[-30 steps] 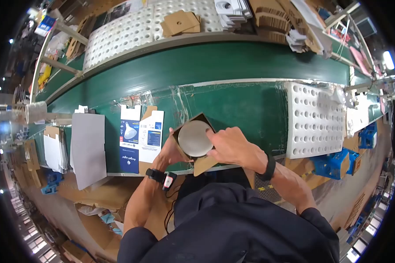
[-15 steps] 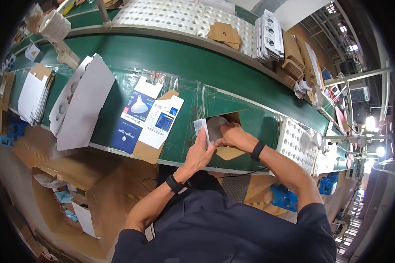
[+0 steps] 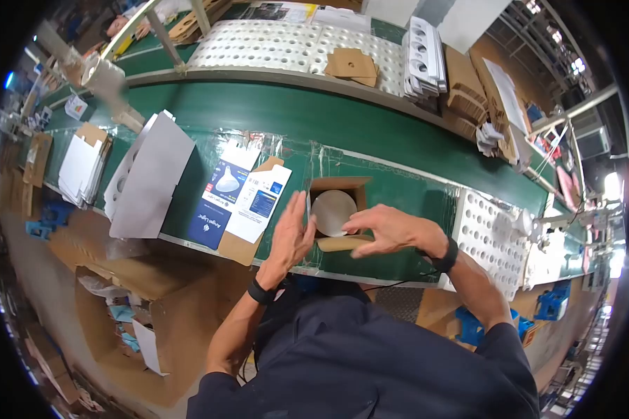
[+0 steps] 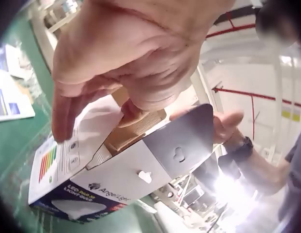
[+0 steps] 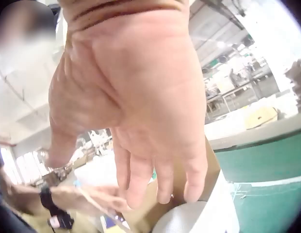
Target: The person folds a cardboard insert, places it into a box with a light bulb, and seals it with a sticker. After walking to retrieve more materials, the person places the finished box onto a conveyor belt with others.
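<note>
An upright cardboard box (image 3: 339, 183) stands on the green bench with its top flaps up. Inside it sits a light bulb (image 3: 333, 213), its round pale face upward. Print on the box's outer wall (image 4: 116, 170) shows a bulb and the words Angel Light. My left hand (image 3: 290, 237) is at the box's left side, fingers straight along a white flap (image 4: 94, 119). Over the right edge hovers my right hand (image 3: 391, 230), its fingers extended and pointing down toward the bulb in the right wrist view.
Flattened printed cartons (image 3: 248, 209) lie left of the box. Beyond them stand a folded white-grey card sheet (image 3: 150, 185) and a stack of white inserts (image 3: 82, 167). A white foam tray (image 3: 489, 241) with holes lies to the right. The green belt (image 3: 272, 105) runs behind.
The head view has swung round. The box has gone from tilted in the hands to upright on the bench, the bulb down inside. My right hand has drawn back from the bulb.
</note>
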Available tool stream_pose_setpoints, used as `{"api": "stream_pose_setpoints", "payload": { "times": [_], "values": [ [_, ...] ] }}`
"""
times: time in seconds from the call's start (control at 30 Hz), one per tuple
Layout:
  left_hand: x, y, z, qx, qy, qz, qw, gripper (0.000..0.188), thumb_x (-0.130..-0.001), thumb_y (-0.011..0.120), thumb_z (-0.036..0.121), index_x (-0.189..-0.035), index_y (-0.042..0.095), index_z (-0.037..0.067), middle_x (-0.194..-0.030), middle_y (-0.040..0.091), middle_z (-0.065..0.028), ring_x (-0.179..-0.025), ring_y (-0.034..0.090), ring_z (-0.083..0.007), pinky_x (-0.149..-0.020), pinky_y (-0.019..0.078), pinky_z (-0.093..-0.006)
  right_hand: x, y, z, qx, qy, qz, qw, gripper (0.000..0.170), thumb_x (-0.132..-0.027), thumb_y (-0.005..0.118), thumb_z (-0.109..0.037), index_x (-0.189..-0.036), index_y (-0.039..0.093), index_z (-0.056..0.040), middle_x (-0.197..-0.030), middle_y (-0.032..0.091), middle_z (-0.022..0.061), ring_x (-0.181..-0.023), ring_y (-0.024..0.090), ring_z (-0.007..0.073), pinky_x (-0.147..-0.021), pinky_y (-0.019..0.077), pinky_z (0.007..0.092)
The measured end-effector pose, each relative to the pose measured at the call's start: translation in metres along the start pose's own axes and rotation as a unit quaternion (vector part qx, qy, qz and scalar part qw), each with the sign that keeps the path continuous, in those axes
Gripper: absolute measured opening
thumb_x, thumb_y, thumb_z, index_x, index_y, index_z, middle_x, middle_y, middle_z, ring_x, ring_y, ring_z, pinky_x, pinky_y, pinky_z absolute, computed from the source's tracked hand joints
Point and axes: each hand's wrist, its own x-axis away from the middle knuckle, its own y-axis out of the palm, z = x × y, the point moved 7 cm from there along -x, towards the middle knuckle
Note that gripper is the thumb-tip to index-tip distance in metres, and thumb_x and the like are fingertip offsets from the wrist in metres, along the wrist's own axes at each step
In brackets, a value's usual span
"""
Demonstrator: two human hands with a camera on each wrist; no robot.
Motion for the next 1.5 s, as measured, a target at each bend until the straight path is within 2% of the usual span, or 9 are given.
{"api": "stream_pose_setpoints", "payload": {
  "times": [0.13,0.2,0.4,0.5,0.57,0.63,1.1,1.27,1.5],
  "values": [
    [-0.03,-0.04,0.071,-0.031,0.082,0.07,0.994,0.04,-0.097,0.058,0.012,-0.134,0.056,-0.004,-0.145,0.048,-0.029,-0.124,0.056,-0.0417,-0.103,0.0464,-0.0419,0.003,-0.005,0.028,0.091,-0.054,0.174,0.979,0.02,-0.083,0.072,-0.015,-0.101,0.07,-0.006,-0.085,0.07,0.0161,-0.08,0.068,0.0351,-0.071,0.0537,0.0405],
    [-0.052,-0.01,0.06,0.143,0.003,-0.161,0.977,0.041,-0.098,0.057,0.012,-0.136,0.055,-0.002,-0.139,0.057,-0.0242,-0.115,0.064,-0.0354,-0.096,0.0506,-0.0377,0.007,-0.01,0.029,0.124,-0.087,0.227,0.962,0.017,-0.082,0.072,-0.018,-0.094,0.067,-0.0073,-0.078,0.066,0.0159,-0.075,0.065,0.0374,-0.067,0.0518,0.0448],
    [-0.091,-0.017,0.106,0.04,0.235,-0.001,0.971,0.02,-0.097,0.05,0.013,-0.106,0.062,0.0,-0.103,0.067,-0.0208,-0.092,0.065,-0.039,-0.082,0.0525,-0.0466,0.015,0.011,0.032,0.259,-0.09,0.229,0.934,0.016,-0.081,0.073,-0.025,-0.084,0.072,-0.0085,-0.077,0.068,0.0181,-0.073,0.065,0.04,-0.066,0.0524,0.0494],
    [-0.082,0.045,0.082,-0.051,0.185,-0.218,0.957,0.02,-0.08,0.055,0.009,-0.089,0.072,0.002,-0.089,0.07,-0.0189,-0.086,0.066,-0.0369,-0.075,0.0537,-0.0448,0.02,0.01,0.034,0.28,-0.04,0.2,0.938,0.014,-0.079,0.075,-0.022,-0.085,0.072,-0.0101,-0.078,0.067,0.0144,-0.072,0.066,0.0372,-0.062,0.0513,0.0465],
    [-0.063,0.077,0.059,0.021,0.103,-0.524,0.845,0.031,-0.091,0.053,0.015,-0.112,0.07,0.002,-0.104,0.072,-0.0167,-0.093,0.067,-0.0306,-0.081,0.0506,-0.0405,0.022,0.01,0.025,0.248,-0.075,0.236,0.937,0.015,-0.077,0.076,-0.02,-0.085,0.071,-0.0091,-0.079,0.069,0.0139,-0.073,0.067,0.036,-0.063,0.0519,0.0452],
    [-0.054,0.097,0.032,0.074,0.016,-0.565,0.822,0.035,-0.094,0.051,0.017,-0.12,0.067,0.0,-0.106,0.073,-0.0134,-0.095,0.065,-0.0243,-0.083,0.049,-0.0383,0.027,0.005,0.021,0.199,-0.011,0.292,0.936,0.017,-0.076,0.076,-0.022,-0.085,0.069,-0.0086,-0.081,0.07,0.0129,-0.075,0.068,0.0358,-0.066,0.0529,0.0451],
    [-0.078,0.095,0.033,0.085,0.077,-0.5,0.858,0.04,-0.07,0.053,-0.002,-0.103,0.076,0.001,-0.085,0.073,-0.0098,-0.08,0.066,-0.0202,-0.07,0.0505,-0.0349,0.044,0.033,0.054,0.022,0.071,0.551,0.831,0.064,-0.071,0.09,-0.012,-0.123,0.053,-0.0048,-0.085,0.066,0.0098,-0.075,0.068,0.0233,-0.071,0.0548,0.0348],
    [-0.079,0.116,0.02,0.098,0.054,-0.531,0.84,0.032,-0.069,0.062,0.002,-0.098,0.078,0.001,-0.086,0.075,-0.0128,-0.08,0.07,-0.0239,-0.071,0.0533,-0.037,0.037,0.073,0.045,0.109,0.024,0.546,0.83,0.121,-0.07,0.09,-0.012,-0.158,0.008,0.0024,-0.141,0.045,0.0235,-0.116,0.054,0.0351,-0.1,0.0453,0.0434],
    [-0.082,0.152,0.013,-0.022,0.106,-0.545,0.831,0.026,-0.07,0.068,0.009,-0.094,0.077,0.003,-0.081,0.073,-0.0164,-0.07,0.068,-0.0281,-0.063,0.0511,-0.0413,0.03,0.078,0.043,0.206,0.052,0.574,0.791,0.12,-0.072,0.089,-0.015,-0.156,0.006,0.008,-0.139,0.043,0.0284,-0.121,0.05,0.044,-0.105,0.0423,0.0477]
  ]
}}
